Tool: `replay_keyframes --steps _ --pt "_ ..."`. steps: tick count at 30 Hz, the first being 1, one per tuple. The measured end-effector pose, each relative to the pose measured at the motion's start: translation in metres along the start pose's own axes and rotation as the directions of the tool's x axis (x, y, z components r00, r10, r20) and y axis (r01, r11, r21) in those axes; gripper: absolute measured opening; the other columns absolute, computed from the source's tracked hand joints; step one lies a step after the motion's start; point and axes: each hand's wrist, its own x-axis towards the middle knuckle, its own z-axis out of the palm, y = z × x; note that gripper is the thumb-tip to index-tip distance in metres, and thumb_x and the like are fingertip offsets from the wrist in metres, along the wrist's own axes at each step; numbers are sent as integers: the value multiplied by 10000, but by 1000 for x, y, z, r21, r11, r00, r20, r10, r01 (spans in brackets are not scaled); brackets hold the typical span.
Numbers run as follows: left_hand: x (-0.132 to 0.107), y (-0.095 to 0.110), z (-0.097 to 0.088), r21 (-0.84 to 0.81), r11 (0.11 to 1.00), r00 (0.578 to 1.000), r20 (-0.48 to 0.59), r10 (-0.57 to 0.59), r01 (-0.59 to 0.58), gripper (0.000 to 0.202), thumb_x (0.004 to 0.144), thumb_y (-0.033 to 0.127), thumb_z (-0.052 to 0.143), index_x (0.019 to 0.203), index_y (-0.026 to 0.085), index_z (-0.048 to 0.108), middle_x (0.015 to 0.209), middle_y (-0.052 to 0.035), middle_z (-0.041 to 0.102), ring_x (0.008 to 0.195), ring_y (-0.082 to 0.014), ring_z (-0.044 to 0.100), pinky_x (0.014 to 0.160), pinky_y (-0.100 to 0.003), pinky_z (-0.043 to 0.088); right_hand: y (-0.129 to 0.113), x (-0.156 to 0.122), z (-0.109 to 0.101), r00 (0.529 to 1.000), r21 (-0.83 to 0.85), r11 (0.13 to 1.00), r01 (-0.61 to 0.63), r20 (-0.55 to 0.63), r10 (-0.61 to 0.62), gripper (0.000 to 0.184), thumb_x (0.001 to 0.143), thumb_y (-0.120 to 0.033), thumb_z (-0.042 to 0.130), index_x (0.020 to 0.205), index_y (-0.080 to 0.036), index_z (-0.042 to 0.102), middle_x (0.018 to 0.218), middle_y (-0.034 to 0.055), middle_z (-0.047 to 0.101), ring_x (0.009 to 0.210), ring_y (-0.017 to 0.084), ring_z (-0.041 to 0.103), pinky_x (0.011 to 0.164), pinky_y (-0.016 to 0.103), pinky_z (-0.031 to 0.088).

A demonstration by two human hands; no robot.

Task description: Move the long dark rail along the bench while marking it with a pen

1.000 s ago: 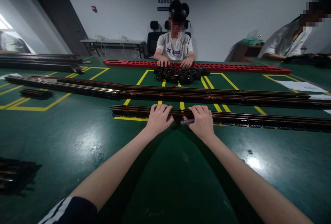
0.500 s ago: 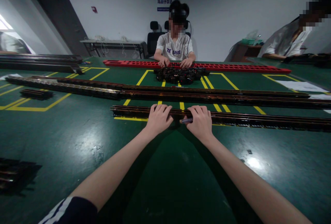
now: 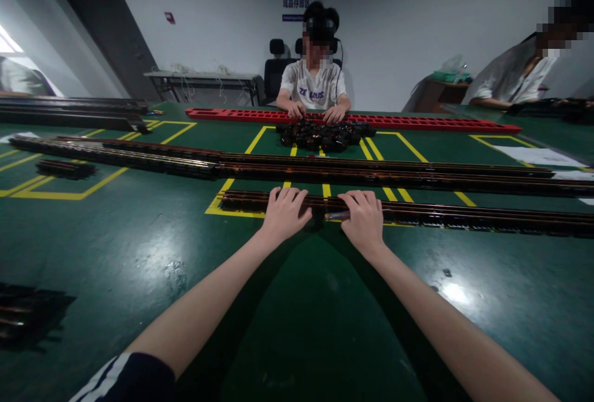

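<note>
My left hand lies with its fingers stretched over a long dark rail strip on the green table. My right hand rests on the same strip just to the right. It is closed round a small pen-like tool whose tip points left toward my left hand. The strip runs off past the right edge, and its left end sits on a yellow floor-style marking.
Longer dark strips lie across the table beyond mine. Farther off are a pile of dark parts and a red slotted bar, with a seated person's hands on them. Another person works at the right. Dark pieces sit near left.
The strip under my hands has slid to the right; its left end now sits farther right on the yellow marking. My hands have stayed almost where they were.
</note>
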Motion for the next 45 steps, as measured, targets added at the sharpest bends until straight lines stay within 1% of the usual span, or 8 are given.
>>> replay_keyframes --steps 4,7,11,17,21,34,38,45 --pt "0 0 0 3 1000 1000 -8 2 -2 408 901 379 404 1204 161 569 1154 -116 639 1097 -268 552 1030 -478 328 3 0 1 1000 38 999 10 -3 -10 370 703 -18 461 990 -124 668 973 126 655 940 273 486 743 387 383" --pt "0 0 0 -10 1000 1000 -5 -1 1 392 897 373 414 1198 178 573 1159 -107 641 1103 -266 552 1029 -475 327 5 0 1 998 76 995 66 5 -67 375 688 -48 491 1017 -118 659 987 127 645 962 273 483 769 384 395" --pt "0 0 0 -19 1000 1000 -1 -2 2 390 898 375 414 1191 175 576 1160 -108 640 1100 -265 554 1028 -479 331 4 1 0 990 69 988 137 24 -139 328 752 -135 510 1049 -132 650 1023 128 637 987 276 487 799 394 408" --pt "-1 -1 1 -17 1000 1000 -11 9 -9 408 905 376 395 1198 156 573 1154 -116 641 1095 -265 554 1026 -481 335 3 1 2 993 24 993 113 16 -114 310 839 -329 549 1054 -133 655 1022 128 647 992 283 493 823 405 408" --pt "-1 -1 2 -11 1000 1000 -9 7 -7 419 911 380 384 1204 145 569 1164 -117 637 1097 -261 553 1033 -481 330 4 0 3 997 -16 997 74 27 -73 330 838 -360 567 1059 -132 655 1040 134 648 992 290 493 815 411 403" --pt "-1 0 1 -1 1000 1000 -7 1 -1 415 903 373 402 1205 142 568 1164 -114 639 1106 -265 549 1028 -471 327 -4 1 3 999 -47 998 37 9 -36 276 810 -271 557 1015 -116 658 1026 128 657 962 283 501 771 389 390" --pt "-1 0 1 -6 1000 1000 -6 -6 6 404 898 371 418 1201 150 569 1167 -105 640 1102 -258 550 1027 -464 327 -4 1 3 1000 -41 999 23 7 -23 267 772 -189 550 1004 -113 658 1025 129 658 954 285 500 751 391 395" --pt "0 0 1 -8 1000 1000 -7 -1 1 405 901 369 407 1194 142 571 1148 -108 641 1084 -262 556 1014 -463 331 -1 0 3 1000 -27 1000 -1 16 2 379 672 -41 507 1013 -122 652 1004 121 659 951 291 497 747 401 401"
